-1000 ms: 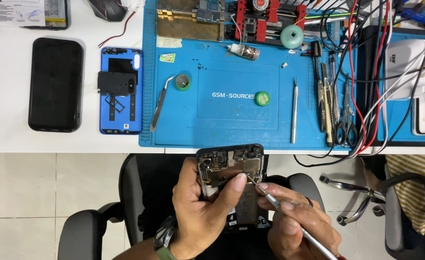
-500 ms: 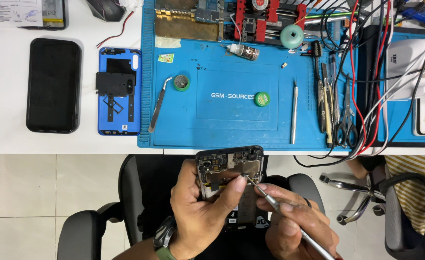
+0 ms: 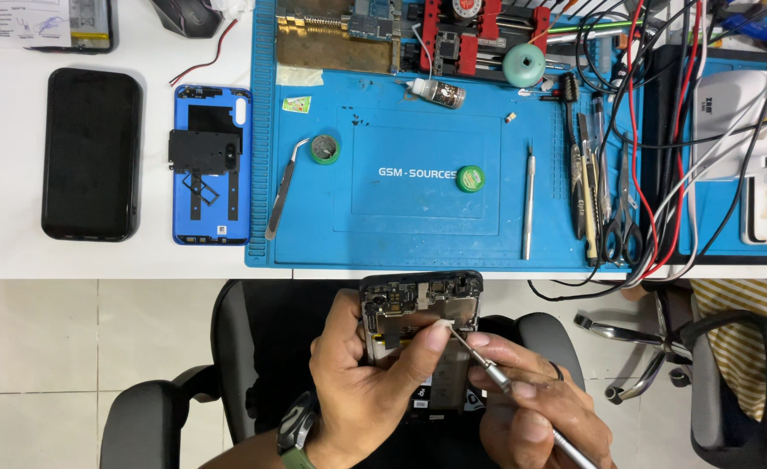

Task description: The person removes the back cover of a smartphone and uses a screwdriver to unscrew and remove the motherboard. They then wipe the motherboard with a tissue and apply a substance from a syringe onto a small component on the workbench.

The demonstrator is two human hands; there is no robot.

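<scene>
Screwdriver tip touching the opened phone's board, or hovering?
Touching. The head view shows the screwdriver in the right hand, its tip meeting the opened phone beside the left hand's thumb, with no visible gap.

Both hands bare, no gloves. On the left wrist, a dark wristwatch (image 3: 295,427) with a green strap. On the right hand (image 3: 531,404), 1 thin dark band (image 3: 558,371) around a finger, probably a ring, though it's small here. No sleeves showing on either forearm.
</scene>
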